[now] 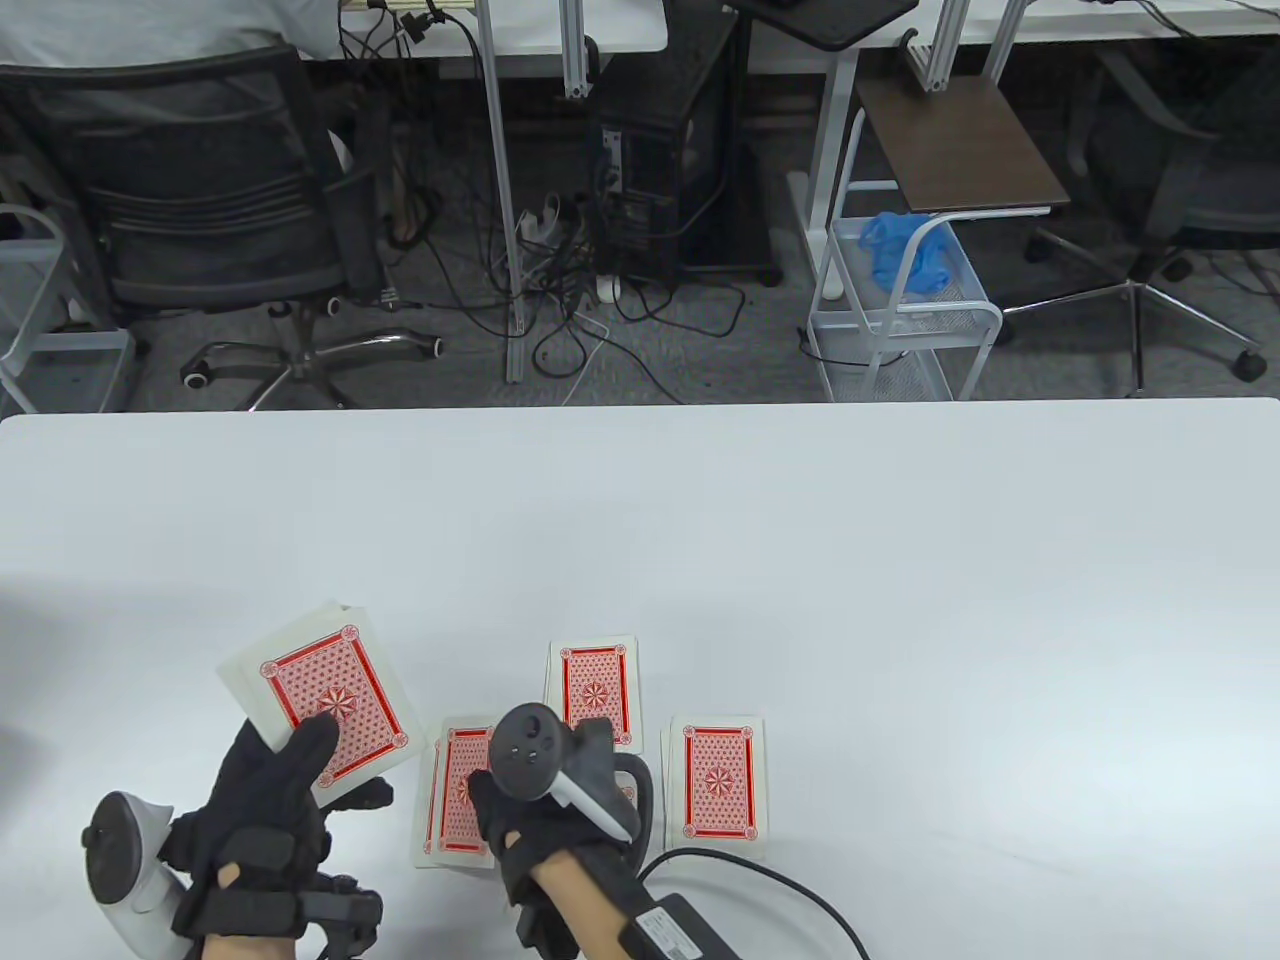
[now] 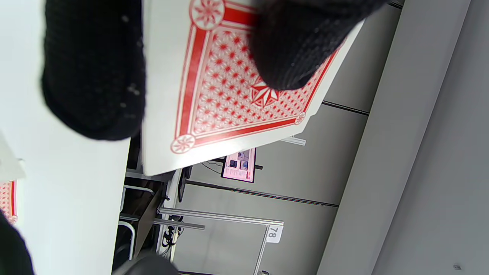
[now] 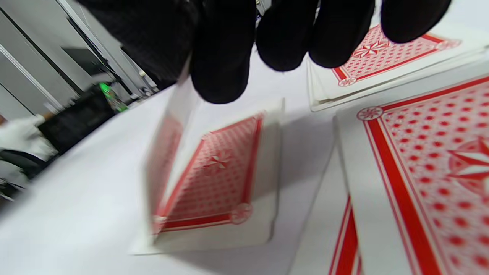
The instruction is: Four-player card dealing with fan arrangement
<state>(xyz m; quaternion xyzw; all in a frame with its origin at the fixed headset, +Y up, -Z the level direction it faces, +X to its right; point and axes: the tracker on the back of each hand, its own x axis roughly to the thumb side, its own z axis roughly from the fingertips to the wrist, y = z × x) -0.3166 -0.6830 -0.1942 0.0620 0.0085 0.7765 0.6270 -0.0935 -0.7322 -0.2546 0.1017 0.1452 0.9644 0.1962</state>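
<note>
The left hand (image 1: 265, 800) in its black sensor glove holds the red-backed deck of playing cards (image 1: 325, 700) face down above the near left part of the white table (image 1: 700, 520), the thumb lying across the top card's patterned back and the other fingers curled under the far edge; in the left wrist view the thumb tip (image 2: 294, 49) presses near the card's central star. The right hand (image 1: 545, 810), also gloved in black, hangs over the small piles near the table's front edge, its grip pinching a single red-backed card (image 3: 172, 168) by its upper edge between thumb and forefinger; the card stands tilted, blurred, its lower edge just at a face-down pile (image 3: 225, 191) in the right wrist view. In the table view three face-down piles show: a left pile (image 1: 455, 800) partly under the right hand, a middle pile (image 1: 595, 690) further from the person, and a right pile (image 1: 718, 785) lying apart on the hand's right. A black cable (image 1: 800, 890) curves over the table near the right wrist
</note>
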